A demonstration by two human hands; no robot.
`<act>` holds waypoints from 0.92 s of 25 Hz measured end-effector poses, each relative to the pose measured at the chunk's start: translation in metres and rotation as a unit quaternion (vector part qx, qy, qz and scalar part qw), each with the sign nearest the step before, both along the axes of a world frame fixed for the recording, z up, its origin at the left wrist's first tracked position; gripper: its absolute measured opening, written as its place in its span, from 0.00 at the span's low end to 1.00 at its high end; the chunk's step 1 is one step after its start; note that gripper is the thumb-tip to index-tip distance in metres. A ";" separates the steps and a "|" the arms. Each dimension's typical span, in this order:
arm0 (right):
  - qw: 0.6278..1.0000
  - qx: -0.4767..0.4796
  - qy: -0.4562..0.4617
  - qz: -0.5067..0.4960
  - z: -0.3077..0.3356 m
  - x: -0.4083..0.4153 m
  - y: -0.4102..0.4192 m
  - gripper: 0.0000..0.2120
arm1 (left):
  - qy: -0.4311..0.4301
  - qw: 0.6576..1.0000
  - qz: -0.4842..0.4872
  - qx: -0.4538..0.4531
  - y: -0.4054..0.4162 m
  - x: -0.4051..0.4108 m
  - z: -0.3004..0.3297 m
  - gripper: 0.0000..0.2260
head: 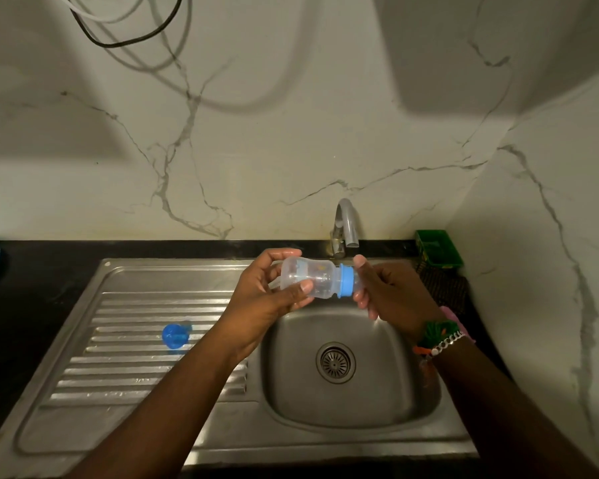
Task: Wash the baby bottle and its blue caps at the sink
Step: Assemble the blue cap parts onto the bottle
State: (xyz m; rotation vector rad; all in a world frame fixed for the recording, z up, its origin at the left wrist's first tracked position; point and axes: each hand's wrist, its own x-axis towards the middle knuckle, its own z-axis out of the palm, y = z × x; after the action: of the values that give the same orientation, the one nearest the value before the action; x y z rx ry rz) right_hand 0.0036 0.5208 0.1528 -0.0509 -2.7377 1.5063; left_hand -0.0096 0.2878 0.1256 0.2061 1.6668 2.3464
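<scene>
Head view. One baby bottle (308,276), clear, held sideways over the sink basin (377,392) below the tap (346,223), likely for unscrewing or rinsing. Left hand (267,292): fingers wrapped round the body. Right hand (384,292): fingers gripping the end beyond the blue collar (346,283). Blue caps: two counted, one collar on the neck, one loose cap (175,336) on the drainboard (118,361), parked apart. No water seen running.

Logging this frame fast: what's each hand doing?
Left hand: grips the baby bottle body.
Right hand: fingers at the blue ring; grip unclear.
</scene>
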 end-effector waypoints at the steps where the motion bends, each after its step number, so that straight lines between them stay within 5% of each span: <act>1: 1.000 0.001 0.005 -0.004 0.001 0.001 -0.002 0.24 | -0.015 1.000 0.000 0.019 0.000 0.000 -0.001 0.22; 5: 0.991 -0.128 0.008 0.030 0.005 0.005 -0.009 0.16 | -0.064 0.997 0.023 0.044 0.005 0.001 -0.005 0.22; 7: 0.996 -0.070 0.026 0.040 0.005 0.004 -0.012 0.16 | -0.052 0.998 0.017 0.031 0.004 0.003 -0.006 0.23; 10: 0.997 -0.043 -0.055 0.040 0.008 0.001 -0.016 0.29 | -0.014 1.000 -0.004 0.008 -0.001 0.002 -0.007 0.25; 13: 0.992 -0.103 -0.055 0.048 0.006 -0.002 -0.019 0.19 | -0.067 0.996 0.045 0.050 -0.009 0.000 -0.008 0.24; 15: 0.997 -0.059 -0.018 0.039 0.003 -0.005 -0.023 0.13 | -0.068 0.995 0.052 0.050 -0.013 0.000 -0.010 0.24; 18: 0.999 -0.012 -0.043 0.026 0.002 -0.007 -0.033 0.24 | -0.034 0.998 0.036 0.029 -0.021 0.000 -0.014 0.24; 23: 0.994 0.068 0.034 0.078 0.003 -0.018 -0.052 0.16 | -0.045 0.997 0.060 0.016 -0.035 -0.004 -0.017 0.23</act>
State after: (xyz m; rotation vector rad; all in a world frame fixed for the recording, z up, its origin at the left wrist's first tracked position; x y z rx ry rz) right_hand -0.0142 0.4684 0.1560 0.2161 -2.8387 1.3202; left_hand -0.0137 0.2530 0.1090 0.0050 1.6428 2.4307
